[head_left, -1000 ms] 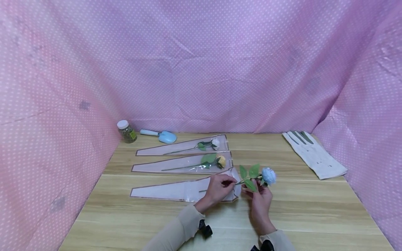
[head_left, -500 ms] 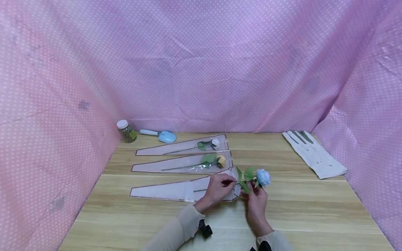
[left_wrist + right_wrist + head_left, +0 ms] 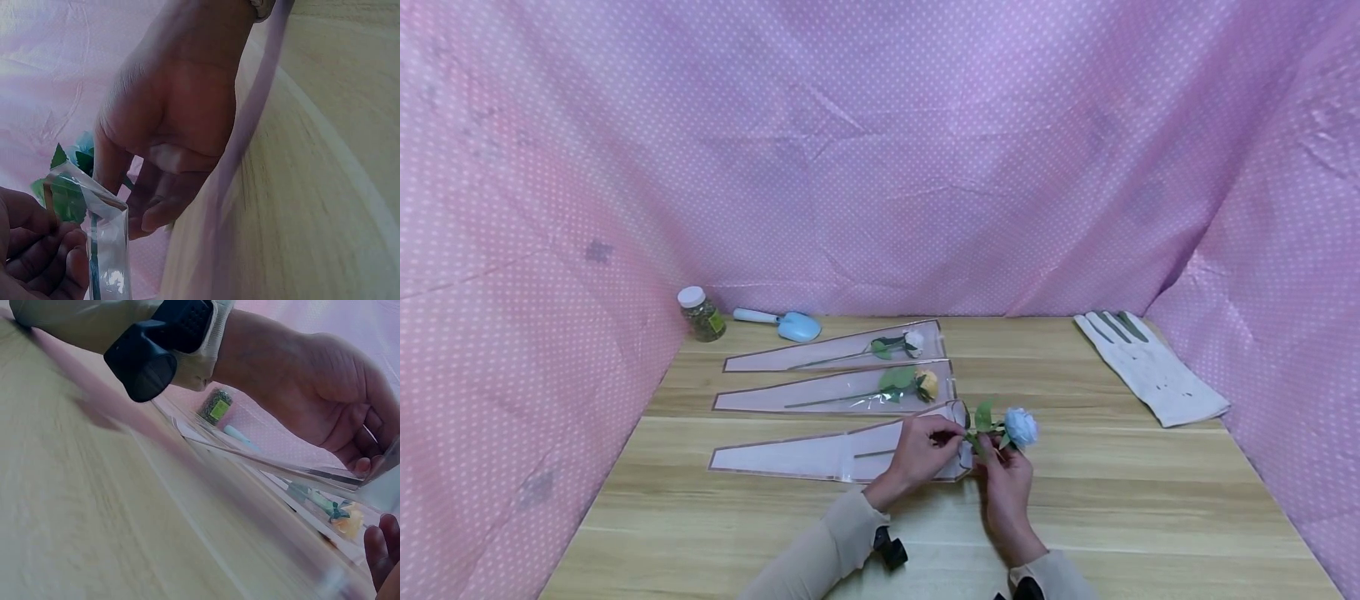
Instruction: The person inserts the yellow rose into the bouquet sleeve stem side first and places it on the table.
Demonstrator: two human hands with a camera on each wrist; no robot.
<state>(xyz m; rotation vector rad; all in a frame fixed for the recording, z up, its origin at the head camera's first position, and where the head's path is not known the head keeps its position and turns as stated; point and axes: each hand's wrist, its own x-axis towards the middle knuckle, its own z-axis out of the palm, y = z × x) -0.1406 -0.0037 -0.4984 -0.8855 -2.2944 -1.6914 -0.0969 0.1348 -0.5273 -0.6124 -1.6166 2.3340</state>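
Note:
In the head view, an artificial blue rose [image 3: 1021,427] with green leaves points right, its stem running into the mouth of the nearest clear flower sleeve [image 3: 790,460]. My right hand [image 3: 1010,492] pinches the rose just below its bloom. At the sleeve's opening, my left hand [image 3: 917,454] pinches the rim between thumb and fingers. The left wrist view shows the raised plastic edge [image 3: 114,250] beside my left fingers [image 3: 65,259], with leaves behind it. The lower stem shows through the plastic.
Farther back lie two sleeves, one with a yellow rose [image 3: 927,385], one with a white rose [image 3: 913,343]. A white-lidded jar [image 3: 703,317] and a blue trowel [image 3: 797,327] stand at back left. White gloves [image 3: 1153,371] lie at the right; pink cloth [image 3: 880,167] surrounds the table.
My right hand has moved left with the blue rose, and the stem reaches deeper into the sleeve. Leaves now sit at the opening. My left hand has stayed in place.

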